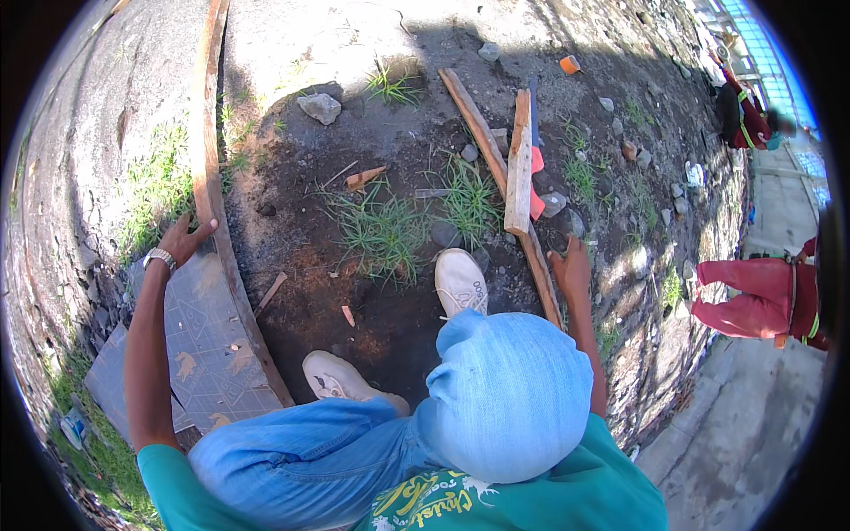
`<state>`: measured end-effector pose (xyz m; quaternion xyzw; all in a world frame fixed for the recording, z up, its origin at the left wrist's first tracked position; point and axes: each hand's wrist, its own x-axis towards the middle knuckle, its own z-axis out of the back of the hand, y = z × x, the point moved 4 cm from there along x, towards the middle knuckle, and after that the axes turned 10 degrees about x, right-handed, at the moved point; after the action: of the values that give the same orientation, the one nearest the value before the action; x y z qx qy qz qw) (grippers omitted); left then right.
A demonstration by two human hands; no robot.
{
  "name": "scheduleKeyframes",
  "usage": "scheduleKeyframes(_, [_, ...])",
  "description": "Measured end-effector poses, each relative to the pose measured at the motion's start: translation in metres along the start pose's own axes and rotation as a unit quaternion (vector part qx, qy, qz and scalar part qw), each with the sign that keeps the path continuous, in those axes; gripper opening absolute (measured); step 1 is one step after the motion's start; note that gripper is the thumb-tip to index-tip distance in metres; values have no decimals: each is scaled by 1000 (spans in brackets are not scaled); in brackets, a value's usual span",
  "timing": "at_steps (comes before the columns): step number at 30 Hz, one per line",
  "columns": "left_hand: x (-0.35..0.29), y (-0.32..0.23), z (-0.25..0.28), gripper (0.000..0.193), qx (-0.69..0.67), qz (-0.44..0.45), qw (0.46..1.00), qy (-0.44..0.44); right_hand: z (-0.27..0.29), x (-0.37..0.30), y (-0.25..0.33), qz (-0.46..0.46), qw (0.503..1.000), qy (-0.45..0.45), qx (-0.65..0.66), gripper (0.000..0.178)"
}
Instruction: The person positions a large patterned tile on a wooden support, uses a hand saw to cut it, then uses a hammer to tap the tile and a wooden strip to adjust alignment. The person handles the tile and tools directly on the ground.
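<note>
- Long plank [208, 173], 10 o'clock: bare wood, matt, rough-lkg.
- Thin strip [472, 111] & short block [518, 168], approx 1 o'clock: wood, matt.
- Grey sheet [217, 350], 8 o'clock: smooth, matt; mat'l unclear.
- Watch [160, 257], 9 o'clock: shiny, metal-lkg.
- Jeans [513, 398], 5 o'clock: denim cloth.
- Rock [320, 108], 11 o'clock: rough stone.

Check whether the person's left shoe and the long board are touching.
Apart. The head view shows a strip of dark soil between the left shoe and the long board.
</note>
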<state>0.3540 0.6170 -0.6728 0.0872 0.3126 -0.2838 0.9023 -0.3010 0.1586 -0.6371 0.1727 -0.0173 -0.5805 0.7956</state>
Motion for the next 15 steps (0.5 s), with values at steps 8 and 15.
scheduleKeyframes(8, [21,18,-3,95,15,-48,998,30,-60,-53,-80,-48,994,95,-8,74])
scheduleKeyframes(15, [22,18,-4,87,10,-16,1000,2,-68,-34,-82,-45,990,101,-85,74])
